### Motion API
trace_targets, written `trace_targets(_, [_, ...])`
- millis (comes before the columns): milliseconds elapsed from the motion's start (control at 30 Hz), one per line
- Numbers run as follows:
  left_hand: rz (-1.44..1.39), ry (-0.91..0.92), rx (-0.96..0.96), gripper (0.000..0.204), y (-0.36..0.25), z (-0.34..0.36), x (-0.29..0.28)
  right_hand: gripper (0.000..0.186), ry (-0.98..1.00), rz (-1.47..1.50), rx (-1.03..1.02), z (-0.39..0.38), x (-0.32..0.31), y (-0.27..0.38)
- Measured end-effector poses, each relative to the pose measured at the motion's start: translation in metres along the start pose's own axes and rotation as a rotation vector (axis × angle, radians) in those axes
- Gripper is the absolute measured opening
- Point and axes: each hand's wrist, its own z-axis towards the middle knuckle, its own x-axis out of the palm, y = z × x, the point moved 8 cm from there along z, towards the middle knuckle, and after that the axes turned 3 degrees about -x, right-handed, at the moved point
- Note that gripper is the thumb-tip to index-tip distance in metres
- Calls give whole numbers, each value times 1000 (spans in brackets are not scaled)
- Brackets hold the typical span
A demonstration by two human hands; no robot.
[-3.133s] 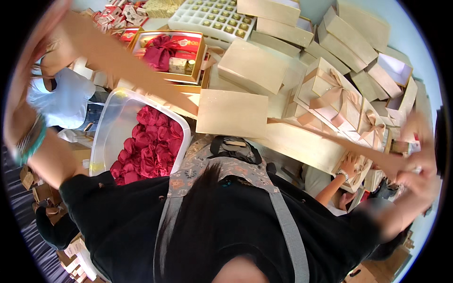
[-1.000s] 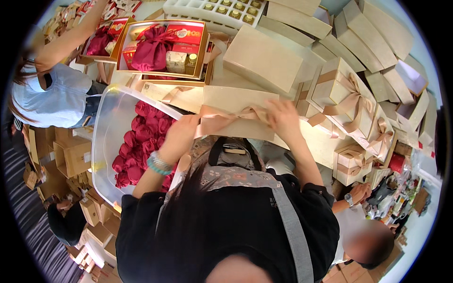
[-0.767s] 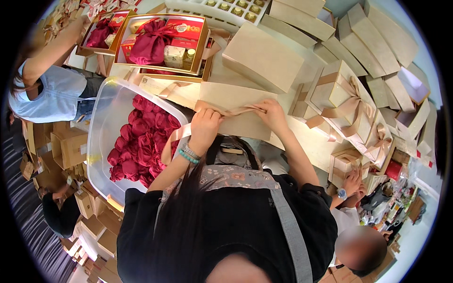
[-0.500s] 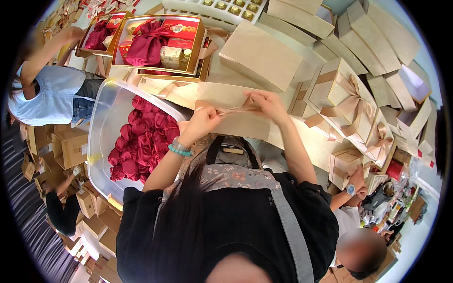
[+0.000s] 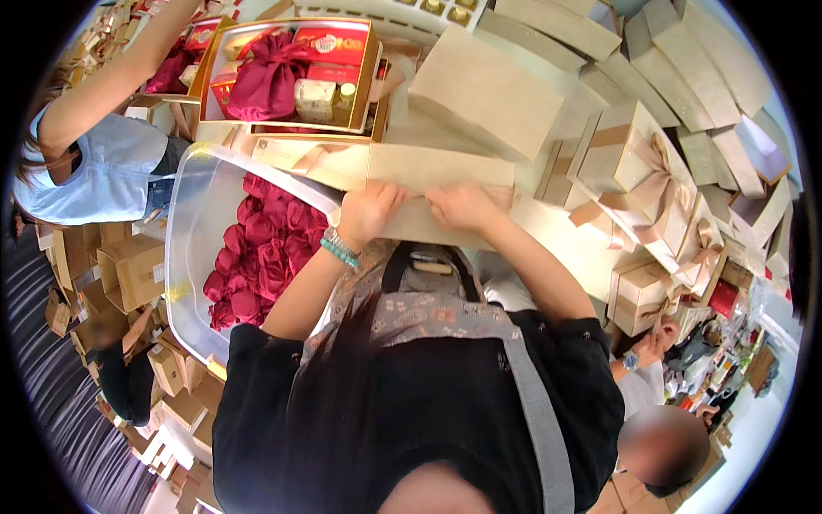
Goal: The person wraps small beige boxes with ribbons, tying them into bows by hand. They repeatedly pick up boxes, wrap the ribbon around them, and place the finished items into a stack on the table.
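Note:
A beige gift box [image 5: 441, 167] lies on the table just in front of me, and both of my hands rest over its top. My left hand [image 5: 371, 212], with bracelets on the wrist, is closed, its fingertips pinching a satin ribbon [image 5: 414, 197]. Close beside it, my right hand [image 5: 465, 207] is also closed on the ribbon, knuckles up. Only a short, thin stretch of ribbon shows between the hands; the rest of it is mostly covered by them.
A clear plastic tub [image 5: 178, 248] of dark red cloth pouches [image 5: 265, 231] stands at my left. Beyond it sits an open gift box [image 5: 289, 127] with filled compartments. Ribbon-tied boxes [image 5: 629, 158] and a plain box [image 5: 486, 90] lie right and ahead. Co-workers are on both sides.
My hands have come closer together and lower over the box, so less ribbon shows between them. At the left, a co-worker's arm has swung farther forward across the table.

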Motion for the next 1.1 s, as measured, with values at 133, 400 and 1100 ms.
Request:
trace_targets(133, [-61,58,-174,16,17,-4,-5,19,-110,-65,130,2,7,9])
trace_targets(400, [-1011,814,-1069,18,42,-58,1,37,-248,-49,155,2,-4,18])
trace_targets(1100, [-110,-2,-301,14,-21,10,19,11,-536,654,359,-36,-9,-30])
